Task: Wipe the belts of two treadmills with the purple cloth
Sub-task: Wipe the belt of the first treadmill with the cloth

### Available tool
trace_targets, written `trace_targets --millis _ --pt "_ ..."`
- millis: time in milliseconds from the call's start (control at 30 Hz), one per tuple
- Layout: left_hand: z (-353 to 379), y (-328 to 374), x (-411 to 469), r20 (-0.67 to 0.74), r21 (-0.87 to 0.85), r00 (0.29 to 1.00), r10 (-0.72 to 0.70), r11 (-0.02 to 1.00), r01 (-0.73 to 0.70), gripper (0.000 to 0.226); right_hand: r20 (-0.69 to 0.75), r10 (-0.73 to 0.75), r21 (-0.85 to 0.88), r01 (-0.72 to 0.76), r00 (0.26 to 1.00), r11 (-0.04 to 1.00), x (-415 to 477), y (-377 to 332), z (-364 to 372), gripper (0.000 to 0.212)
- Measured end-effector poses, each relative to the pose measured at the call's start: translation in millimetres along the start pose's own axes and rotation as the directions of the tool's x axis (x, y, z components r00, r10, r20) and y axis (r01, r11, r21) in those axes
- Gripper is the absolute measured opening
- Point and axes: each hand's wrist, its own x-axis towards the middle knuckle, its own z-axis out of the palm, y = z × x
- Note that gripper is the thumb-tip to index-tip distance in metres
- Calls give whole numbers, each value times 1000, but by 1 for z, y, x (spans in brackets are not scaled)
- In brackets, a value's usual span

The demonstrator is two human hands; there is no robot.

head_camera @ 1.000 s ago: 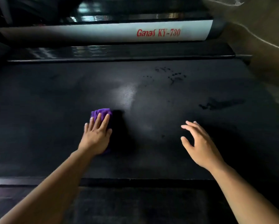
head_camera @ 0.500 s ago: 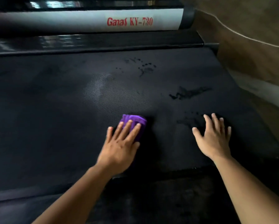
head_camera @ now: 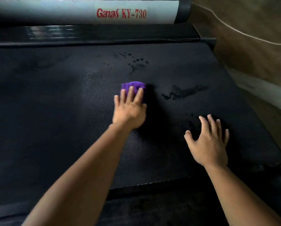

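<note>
A black textured treadmill belt (head_camera: 58, 111) fills most of the view. My left hand (head_camera: 130, 110) lies flat on a bunched purple cloth (head_camera: 134, 86) near the belt's middle, fingers pressing it down. Only the cloth's far edge shows past the fingertips. My right hand (head_camera: 208, 141) rests palm down on the belt to the right, fingers spread, holding nothing. Dark wet marks (head_camera: 182, 92) lie just right of the cloth, and more spots (head_camera: 136, 62) sit farther up the belt.
A pale bar (head_camera: 71, 12) with red "Ganas KY-730" lettering runs across the top, above a glossy black side rail (head_camera: 103, 33). The floor (head_camera: 250, 54) with a thin white cable (head_camera: 244, 34) lies to the right. The belt's near edge (head_camera: 152, 183) drops to a dark surface.
My left hand has slid the purple cloth to the right and farther up the belt, toward the wet marks. My right hand came down flat on the belt and stays there.
</note>
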Motion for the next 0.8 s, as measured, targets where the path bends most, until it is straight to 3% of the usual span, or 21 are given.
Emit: trace_targets --millis 100,200,300,500,667,800 --pt "17 54 -32 41 12 979 198 980 -199 65 -29 6 23 -5 1000 1000 0 1 2 72" --pt "21 44 -81 77 10 948 308 951 -309 63 -35 17 46 -15 999 999 1 0 0 71" --pt "13 -18 -112 52 14 968 246 969 -247 64 -31 17 47 -16 999 999 1 2 1 70" --pt "-17 -115 -82 -24 -29 994 -110 994 110 61 -54 18 48 -15 998 999 1 2 4 74" --pt "-18 -66 4 -27 -25 989 -143 990 142 61 -42 12 27 -11 999 1000 1 1 4 71" --pt "-5 18 46 41 -10 999 19 1000 -18 62 -33 2 34 -1 999 999 0 3 1 68"
